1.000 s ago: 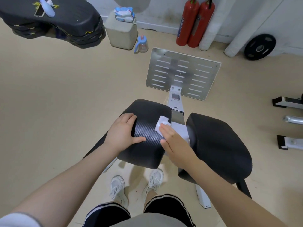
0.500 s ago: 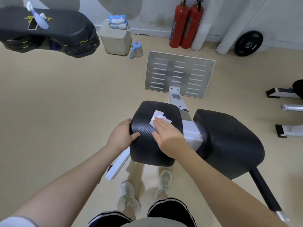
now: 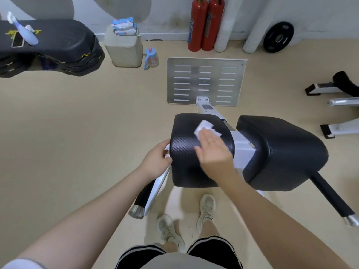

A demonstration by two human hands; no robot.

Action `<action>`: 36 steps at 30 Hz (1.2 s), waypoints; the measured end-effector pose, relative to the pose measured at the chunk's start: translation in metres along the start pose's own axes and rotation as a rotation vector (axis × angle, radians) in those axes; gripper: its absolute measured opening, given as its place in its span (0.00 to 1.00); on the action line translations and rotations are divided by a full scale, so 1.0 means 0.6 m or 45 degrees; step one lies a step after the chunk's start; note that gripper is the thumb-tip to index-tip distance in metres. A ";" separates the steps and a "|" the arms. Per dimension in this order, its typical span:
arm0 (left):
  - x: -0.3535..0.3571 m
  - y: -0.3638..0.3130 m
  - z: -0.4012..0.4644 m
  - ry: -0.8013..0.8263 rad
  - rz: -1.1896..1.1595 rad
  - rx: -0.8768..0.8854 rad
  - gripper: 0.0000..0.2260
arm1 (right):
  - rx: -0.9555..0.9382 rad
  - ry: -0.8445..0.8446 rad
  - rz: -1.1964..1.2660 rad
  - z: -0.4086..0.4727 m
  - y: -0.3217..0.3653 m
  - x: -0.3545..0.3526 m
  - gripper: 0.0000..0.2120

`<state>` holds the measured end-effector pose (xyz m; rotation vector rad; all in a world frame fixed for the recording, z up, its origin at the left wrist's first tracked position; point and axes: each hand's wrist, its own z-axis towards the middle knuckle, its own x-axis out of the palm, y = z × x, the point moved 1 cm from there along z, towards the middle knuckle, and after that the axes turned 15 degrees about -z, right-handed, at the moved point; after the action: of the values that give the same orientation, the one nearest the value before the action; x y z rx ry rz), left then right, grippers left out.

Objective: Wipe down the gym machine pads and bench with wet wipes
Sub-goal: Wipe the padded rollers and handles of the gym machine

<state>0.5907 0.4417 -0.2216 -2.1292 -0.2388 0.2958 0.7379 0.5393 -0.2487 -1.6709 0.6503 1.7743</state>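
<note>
Two black padded cushions sit side by side on a white machine frame in front of me. On top of the left pad (image 3: pixel 184 150) my right hand (image 3: pixel 212 152) lies flat, pressing a white wet wipe (image 3: pixel 206 127) under its fingertips near the pad's far side. My left hand (image 3: pixel 157 160) grips the left edge of this same pad. The right pad (image 3: pixel 281 150) is untouched. A pack of wet wipes (image 3: pixel 124 26) rests on a beige container by the back wall.
A slotted metal footplate (image 3: pixel 206 80) lies beyond the pads. Two red fire extinguishers (image 3: pixel 206 24) and a black weight plate (image 3: pixel 278 36) stand at the wall. A black padded bench (image 3: pixel 48 47) is at upper left. White machine legs (image 3: pixel 338 101) are at the right. My feet are below the pads.
My right hand has slid the wipe from the pad's inner right edge up across its top surface. My left hand has shifted from the pad's top to its left edge.
</note>
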 end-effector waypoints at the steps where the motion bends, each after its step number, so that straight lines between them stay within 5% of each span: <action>1: 0.001 0.002 0.001 0.009 0.061 0.036 0.27 | 0.033 -0.006 -0.030 -0.015 -0.021 0.003 0.22; 5: -0.004 0.015 -0.001 0.067 -0.010 0.041 0.29 | 0.209 -0.135 -0.131 -0.044 -0.018 0.031 0.20; 12: -0.013 0.036 0.012 0.127 -0.324 -0.014 0.21 | 0.010 -0.334 -0.010 -0.024 0.151 0.042 0.21; 21: 0.028 0.052 -0.008 0.108 -0.140 0.110 0.40 | 0.318 -0.145 -0.313 -0.106 -0.018 0.041 0.24; 30: 0.034 0.058 -0.007 0.013 -0.284 0.041 0.38 | 0.000 -0.195 -0.150 -0.092 0.117 0.066 0.30; 36: 0.045 0.046 -0.013 0.007 -0.232 0.099 0.40 | 0.303 -0.309 -0.281 -0.111 -0.017 0.065 0.22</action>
<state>0.6204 0.4285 -0.2441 -2.0152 -0.4090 0.1897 0.7912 0.5027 -0.2926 -1.2908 0.5227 1.6369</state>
